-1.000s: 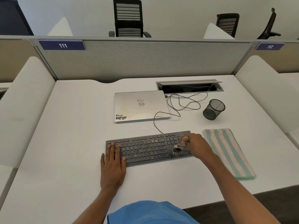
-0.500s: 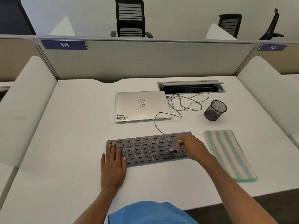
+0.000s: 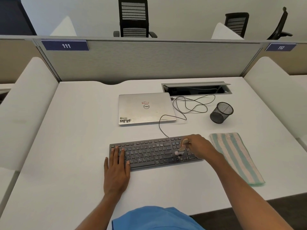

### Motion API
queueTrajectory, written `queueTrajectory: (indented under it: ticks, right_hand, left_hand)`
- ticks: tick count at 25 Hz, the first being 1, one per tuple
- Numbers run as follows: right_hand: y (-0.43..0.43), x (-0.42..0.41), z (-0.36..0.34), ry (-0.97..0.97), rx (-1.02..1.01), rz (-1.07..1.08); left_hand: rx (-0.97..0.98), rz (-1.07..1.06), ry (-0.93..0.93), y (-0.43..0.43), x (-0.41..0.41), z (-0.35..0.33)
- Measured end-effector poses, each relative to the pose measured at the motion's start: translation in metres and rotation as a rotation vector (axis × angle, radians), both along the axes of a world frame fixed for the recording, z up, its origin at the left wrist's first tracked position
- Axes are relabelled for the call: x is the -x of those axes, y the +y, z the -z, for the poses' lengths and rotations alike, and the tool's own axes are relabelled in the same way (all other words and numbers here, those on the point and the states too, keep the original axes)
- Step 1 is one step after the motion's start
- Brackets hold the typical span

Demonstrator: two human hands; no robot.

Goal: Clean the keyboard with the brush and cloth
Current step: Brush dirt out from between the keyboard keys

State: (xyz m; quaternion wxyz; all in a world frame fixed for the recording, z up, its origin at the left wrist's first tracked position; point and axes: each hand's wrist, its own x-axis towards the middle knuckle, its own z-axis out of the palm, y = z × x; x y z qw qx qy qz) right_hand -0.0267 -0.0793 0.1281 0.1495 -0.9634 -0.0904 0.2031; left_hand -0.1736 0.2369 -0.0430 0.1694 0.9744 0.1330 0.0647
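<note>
Keyboard (image 3: 154, 151), flat matte black: your right hand (image 3: 198, 146) is gripping the wooden-handled brush (image 3: 181, 147); your left hand (image 3: 117, 170) is lying open, steadying its edge.

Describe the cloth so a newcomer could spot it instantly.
Start at the white desk and find the black keyboard near its front edge. Just right of it, beyond the right hand, the cloth lies flat: the only fabric item, with teal and cream stripes.

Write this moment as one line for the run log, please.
step: brushing keys | right hand: holds brush on keyboard, right part | left hand: flat on left end | cloth: unused, right of keyboard
</note>
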Motion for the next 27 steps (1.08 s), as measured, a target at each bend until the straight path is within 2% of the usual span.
queueTrajectory:
  ticks: [2, 5, 11, 16, 20, 24, 27]
  right_hand:
    - [0.000, -0.003, -0.007, -0.016, 0.077, -0.030]
    - [0.010, -0.004, -0.006, 0.016, -0.029, -0.038]
    - [0.011, -0.003, -0.004, 0.000, 0.077, -0.032]
    - [0.029, 0.004, -0.006, -0.036, 0.069, -0.129]
    - [0.016, 0.002, -0.009, -0.067, 0.245, -0.116]
    - [0.024, 0.002, -0.005, -0.029, 0.089, -0.066]
    - [0.020, 0.005, -0.004, -0.025, 0.112, -0.039]
  left_hand:
    - [-0.003, 0.000, -0.002, 0.000, 0.000, 0.000]
    - [-0.005, 0.000, 0.002, -0.001, 0.000, 0.000]
    - [-0.006, -0.003, -0.009, 0.001, -0.002, 0.000]
    - [-0.006, 0.002, -0.008, 0.000, -0.002, 0.001]
    - [-0.007, -0.001, -0.018, 0.001, -0.001, 0.002]
    - [-0.001, 0.004, -0.025, -0.001, -0.001, 0.002]
    - [0.001, 0.004, -0.022, 0.000, -0.001, 0.002]
